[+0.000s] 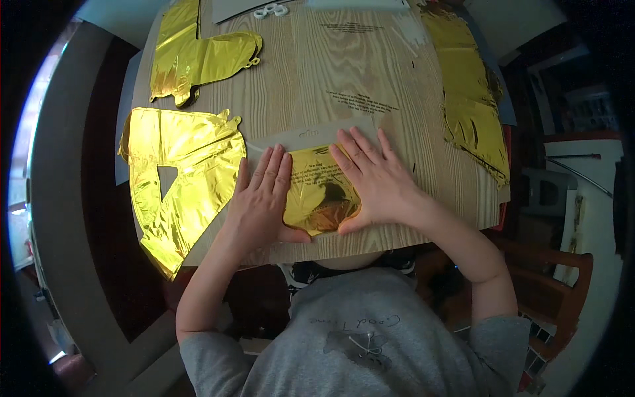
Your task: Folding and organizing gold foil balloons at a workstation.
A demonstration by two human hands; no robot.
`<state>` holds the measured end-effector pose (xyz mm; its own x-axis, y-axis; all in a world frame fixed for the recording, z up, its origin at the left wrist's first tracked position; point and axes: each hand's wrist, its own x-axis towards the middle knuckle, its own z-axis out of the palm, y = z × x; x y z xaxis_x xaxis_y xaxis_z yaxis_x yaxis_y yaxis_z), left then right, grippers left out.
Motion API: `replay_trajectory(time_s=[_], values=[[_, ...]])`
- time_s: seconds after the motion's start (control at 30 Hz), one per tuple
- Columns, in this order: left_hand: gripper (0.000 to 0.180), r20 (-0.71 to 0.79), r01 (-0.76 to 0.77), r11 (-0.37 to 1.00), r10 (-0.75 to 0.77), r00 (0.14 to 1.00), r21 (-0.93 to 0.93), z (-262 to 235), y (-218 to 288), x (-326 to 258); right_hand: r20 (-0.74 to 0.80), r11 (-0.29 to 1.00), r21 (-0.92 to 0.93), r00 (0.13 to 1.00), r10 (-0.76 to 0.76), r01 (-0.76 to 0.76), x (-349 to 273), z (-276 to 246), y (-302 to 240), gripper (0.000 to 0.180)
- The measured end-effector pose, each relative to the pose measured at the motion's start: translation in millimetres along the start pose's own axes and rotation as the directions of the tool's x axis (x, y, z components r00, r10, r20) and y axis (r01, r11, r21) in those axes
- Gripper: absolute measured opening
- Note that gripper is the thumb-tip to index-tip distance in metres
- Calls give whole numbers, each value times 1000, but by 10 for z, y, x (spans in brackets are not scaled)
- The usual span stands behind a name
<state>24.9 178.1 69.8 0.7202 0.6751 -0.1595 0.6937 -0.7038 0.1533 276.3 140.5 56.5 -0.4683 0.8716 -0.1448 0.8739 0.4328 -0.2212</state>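
Note:
Between my hands, near the table's front edge, lies a folded gold foil balloon [309, 192] inside a clear plastic bag [307, 134] with dark print on it. My left hand [261, 198] presses flat along the left side of the packet, fingers stretched out and thumb toward its lower edge. Along the right side rests my right hand [380, 182], its fingers spread on the bag and its thumb by the lower right corner. Neither hand is closed round anything. A flat, unfolded gold foil balloon [198, 169] lies just left of my left hand.
Another gold foil balloon [208, 56] is at the far left, and stacked gold foil pieces [469, 96] run along the right edge. White rings [271, 10] lie at the back. More printed clear bags [360, 59] cover the wooden table's [284, 86] middle. A wooden chair [569, 284] stands at the lower right.

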Motion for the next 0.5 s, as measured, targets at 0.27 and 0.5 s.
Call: replay_trajectory(time_s=[0.27, 0.5], values=[[143, 61, -28, 1000, 28, 998, 10, -41, -66, -17, 76, 997, -37, 995, -71, 74, -45, -88, 118, 138], [147, 95, -37, 999, 38, 995, -8, -53, -99, -15, 73, 990, -127, 996, -54, 63, -138, -139, 189, 136]])
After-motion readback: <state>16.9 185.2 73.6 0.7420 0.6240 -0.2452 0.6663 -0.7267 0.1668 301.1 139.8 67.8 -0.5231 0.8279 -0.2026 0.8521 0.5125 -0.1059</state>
